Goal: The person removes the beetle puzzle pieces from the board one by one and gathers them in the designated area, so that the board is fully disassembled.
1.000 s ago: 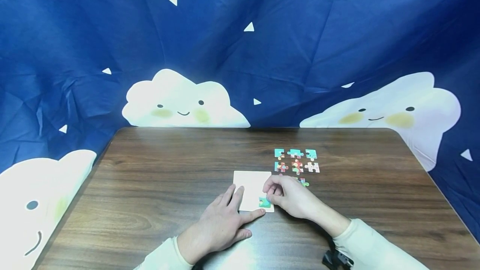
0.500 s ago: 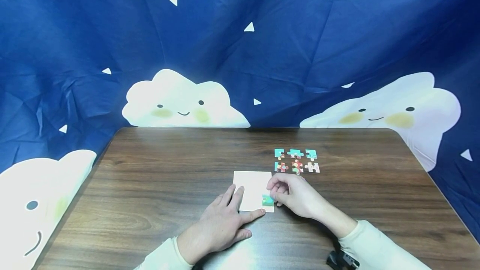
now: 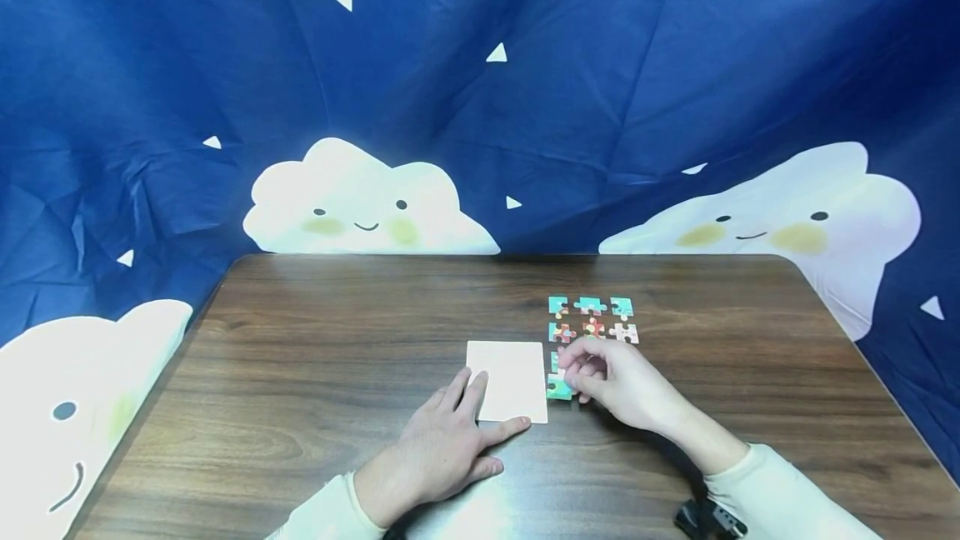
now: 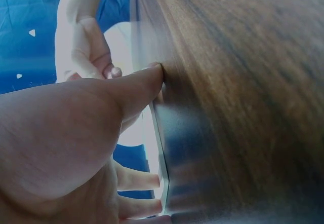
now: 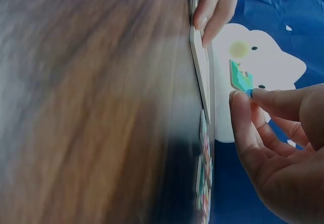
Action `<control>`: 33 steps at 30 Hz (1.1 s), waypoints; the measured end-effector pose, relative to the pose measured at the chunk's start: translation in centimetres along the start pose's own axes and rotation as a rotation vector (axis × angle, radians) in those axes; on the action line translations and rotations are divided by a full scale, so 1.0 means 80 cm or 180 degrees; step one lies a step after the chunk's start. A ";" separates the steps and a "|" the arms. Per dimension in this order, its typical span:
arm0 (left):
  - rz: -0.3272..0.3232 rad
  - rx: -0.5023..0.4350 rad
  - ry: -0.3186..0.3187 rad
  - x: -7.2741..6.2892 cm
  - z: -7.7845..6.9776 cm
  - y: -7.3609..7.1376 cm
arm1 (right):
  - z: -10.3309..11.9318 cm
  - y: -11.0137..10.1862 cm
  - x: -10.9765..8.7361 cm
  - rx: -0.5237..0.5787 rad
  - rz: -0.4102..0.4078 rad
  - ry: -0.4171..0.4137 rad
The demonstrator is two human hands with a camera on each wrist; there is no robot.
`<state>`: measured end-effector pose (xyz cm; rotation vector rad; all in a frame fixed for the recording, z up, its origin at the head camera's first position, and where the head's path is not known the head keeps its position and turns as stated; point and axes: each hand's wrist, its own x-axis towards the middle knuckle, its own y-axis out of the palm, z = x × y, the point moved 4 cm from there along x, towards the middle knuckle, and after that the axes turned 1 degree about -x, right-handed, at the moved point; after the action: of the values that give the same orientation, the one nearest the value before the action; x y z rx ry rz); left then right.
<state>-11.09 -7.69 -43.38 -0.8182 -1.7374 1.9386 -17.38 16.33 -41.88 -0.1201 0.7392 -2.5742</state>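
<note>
Between thumb and index finger, my right hand [image 3: 618,377] pinches a green jigsaw piece [image 3: 558,388], just right of a square white puzzle board [image 3: 513,369]. In the right wrist view the pinched piece [image 5: 240,77] shows raised above the table, tilted, with a blue corner by the fingertips. Fingers spread, my left hand [image 3: 446,444] rests against the board's left and front edges. Rows of loose jigsaw pieces [image 3: 591,307] lie beyond the right hand, which hides part of the nearest row.
The brown wooden table [image 3: 337,357] reaches back to a blue curtain [image 3: 465,107] with printed clouds. A black wrist strap [image 3: 708,517] sits at the right sleeve [image 3: 783,494].
My right hand has carried the green jigsaw piece rightward off the board's lower right corner. The board's surface now shows plain white. My left hand has stayed in place.
</note>
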 end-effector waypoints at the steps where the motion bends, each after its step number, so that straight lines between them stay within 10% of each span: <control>1: 0.0025 -0.0023 -0.0005 0.000 0.000 0.000 | -0.001 -0.003 -0.001 -0.0005 -0.0016 0.0004; 33: 0.0018 -0.0032 -0.0004 0.000 0.001 0.000 | -0.070 -0.078 -0.027 -0.0189 -0.0482 0.0215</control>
<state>-11.15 -7.72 -43.34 -0.8264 -1.7489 1.9360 -19.11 24.73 -43.28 -0.1120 0.8623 -2.7119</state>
